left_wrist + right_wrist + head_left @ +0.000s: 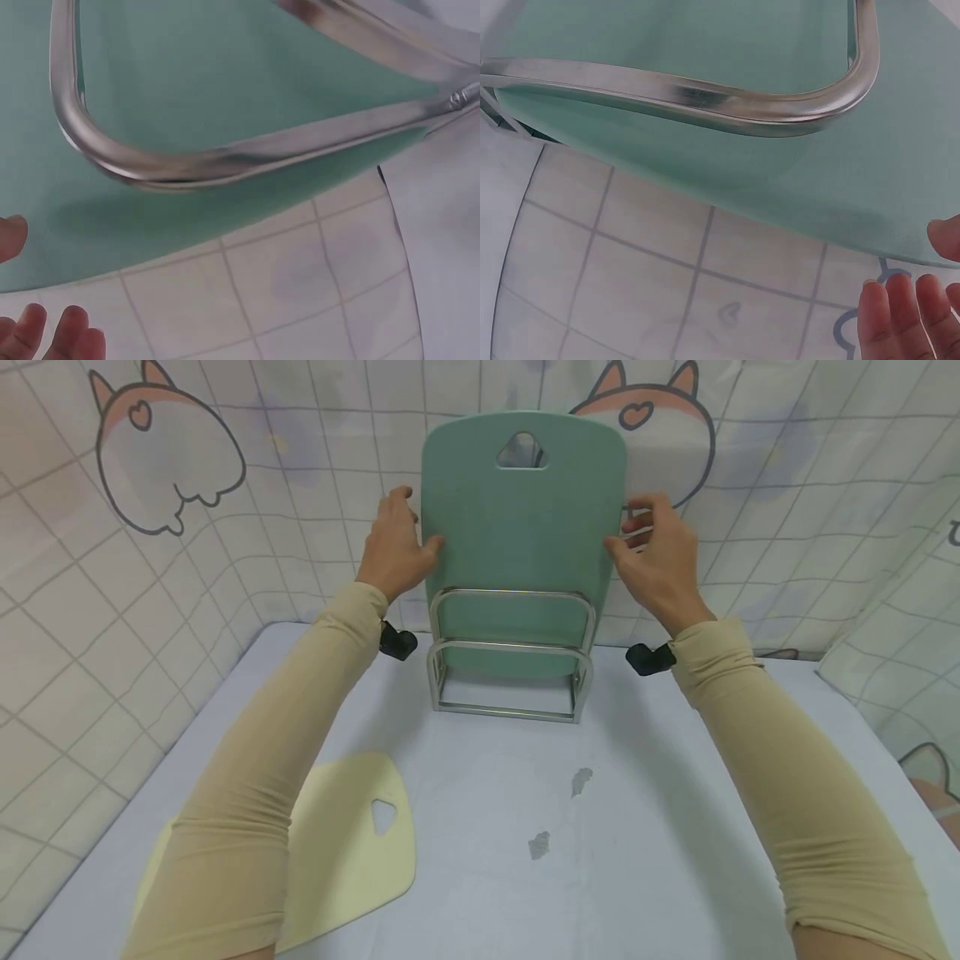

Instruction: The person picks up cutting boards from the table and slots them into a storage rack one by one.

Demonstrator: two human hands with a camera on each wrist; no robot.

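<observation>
A green cutting board (523,518) stands upright in a silver wire rack (510,647), its triangular handle hole at the top. At its left edge is my left hand (397,547), the thumb (10,237) overlapping the board's face and the other fingers apart, beyond the edge. My right hand (660,560) mirrors it at the right edge. There the thumb (946,237) lies right at the board's face, with the fingertips (901,311) visible past the edge. Neither hand's fingers are wrapped behind the board. The rack's rounded bars cross in front of the board's lower part.
A pale yellow cutting board (352,852) lies flat at the table's front left, partly hidden under my left forearm. Two small grey patches (538,845) mark the white tabletop (660,877). Grid-patterned curtains (315,527) rise close behind the rack and along both sides.
</observation>
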